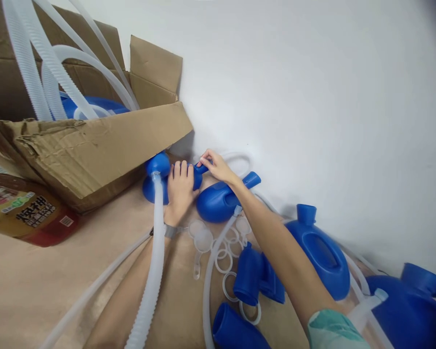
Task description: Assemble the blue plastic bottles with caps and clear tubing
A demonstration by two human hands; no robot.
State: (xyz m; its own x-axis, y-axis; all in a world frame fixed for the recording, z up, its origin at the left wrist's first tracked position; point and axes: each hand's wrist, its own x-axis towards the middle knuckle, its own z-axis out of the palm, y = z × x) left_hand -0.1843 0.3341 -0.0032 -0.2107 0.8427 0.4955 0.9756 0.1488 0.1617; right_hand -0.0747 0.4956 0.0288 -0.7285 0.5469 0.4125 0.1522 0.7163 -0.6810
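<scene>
My left hand (180,186) lies over a blue plastic urinal bottle (197,181), its fingers bent across the top and holding it down on the table. My right hand (217,166) pinches the mouth end of that same bottle; a small pale part near the fingertips is too small to make out. Under my right forearm rests another blue urinal bottle (214,202) with its spout to the right. Left of my left hand, a round blue piece (158,164) carries a ribbed white hose (155,261) that runs toward me across my left forearm.
A cardboard box (105,150) with hoses and blue bottles stands at left, beside a drink bottle (29,208). Clear caps (203,240), white rings (223,261) and blue cup-like pieces (247,275) lie in front. More blue bottles (321,278) line the wall (312,97).
</scene>
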